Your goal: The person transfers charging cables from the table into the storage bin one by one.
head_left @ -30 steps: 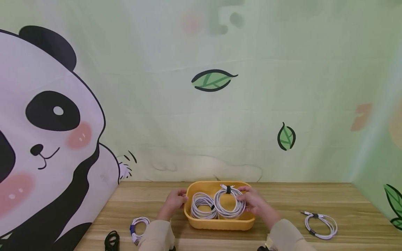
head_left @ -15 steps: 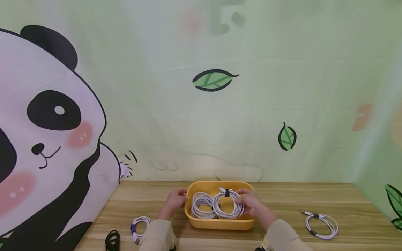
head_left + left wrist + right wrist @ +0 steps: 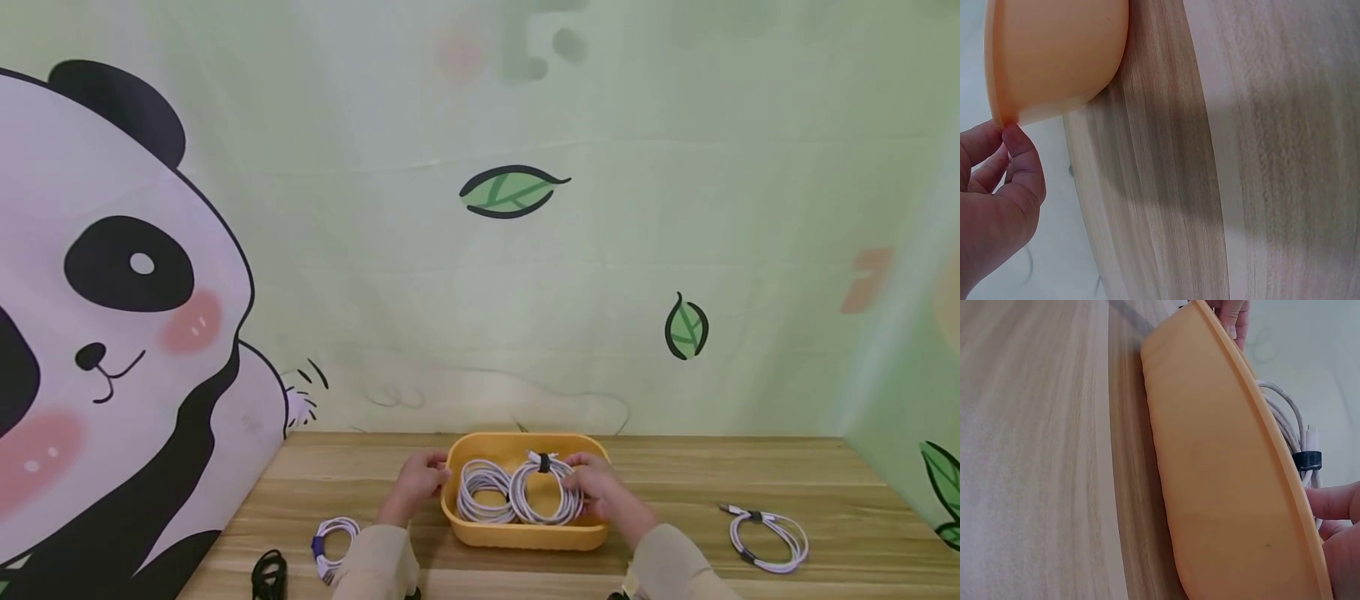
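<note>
- At the back edge of the wood-look table, a yellow bin sits roughly mid-view with two grey-white cable coils in it, side by side. That bin is basically where all the action is.
- Left hand has the rim at the bin's left end, thumb and fingers closed on the edge. The left wrist view shows that pinch pretty clearly.
- Right hand is at the other end, fingers curled over the outer side of the right coil. No gap to speak of, reads as a pinch on the cable. Can't really tell if those fingers also touch the bin wall.
- The right coil butts up against the left coil, and its black strap pokes above the rim in the right wrist view.
- If I had to call the step: placing or adjusting the right coil in the bin, with the left hand steadying. Just my read.
- Next move, imo, calls for the left hand to hold the bin firm while the right controls the coil, without snagging its neighbour.
- Outside the bin: a white cable well off to the right, plus a blue-strapped cable and a black cable to the left.
</note>
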A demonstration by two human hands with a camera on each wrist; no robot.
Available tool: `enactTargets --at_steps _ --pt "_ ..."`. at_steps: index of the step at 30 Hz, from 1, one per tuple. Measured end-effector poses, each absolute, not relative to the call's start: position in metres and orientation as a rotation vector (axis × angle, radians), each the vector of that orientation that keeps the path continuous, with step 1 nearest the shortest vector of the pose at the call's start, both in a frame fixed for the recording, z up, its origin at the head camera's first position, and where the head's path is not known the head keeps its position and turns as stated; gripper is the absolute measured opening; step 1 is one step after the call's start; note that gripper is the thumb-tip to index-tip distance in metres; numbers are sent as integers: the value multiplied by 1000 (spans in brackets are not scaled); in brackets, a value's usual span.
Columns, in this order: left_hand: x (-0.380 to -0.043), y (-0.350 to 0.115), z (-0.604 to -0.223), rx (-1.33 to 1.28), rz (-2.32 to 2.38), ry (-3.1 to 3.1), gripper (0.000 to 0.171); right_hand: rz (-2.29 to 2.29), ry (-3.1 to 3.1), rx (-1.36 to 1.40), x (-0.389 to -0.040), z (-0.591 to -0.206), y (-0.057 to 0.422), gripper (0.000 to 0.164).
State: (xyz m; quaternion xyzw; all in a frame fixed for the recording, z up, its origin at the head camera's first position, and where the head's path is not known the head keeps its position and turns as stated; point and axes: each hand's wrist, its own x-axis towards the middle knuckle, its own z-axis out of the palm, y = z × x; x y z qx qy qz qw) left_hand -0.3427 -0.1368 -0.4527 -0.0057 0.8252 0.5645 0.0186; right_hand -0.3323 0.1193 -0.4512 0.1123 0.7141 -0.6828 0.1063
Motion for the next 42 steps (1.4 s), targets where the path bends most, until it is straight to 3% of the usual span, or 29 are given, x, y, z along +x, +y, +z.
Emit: enactTargets --at_steps 19,42 --pt "-338 -136 -449 -14 1778 2546 28 -1710 2368 251 -330 -452 117 40" --pt "-339 -137 -449 -32 1763 2540 29 -1641 2391 306 -328 -447 115 31"
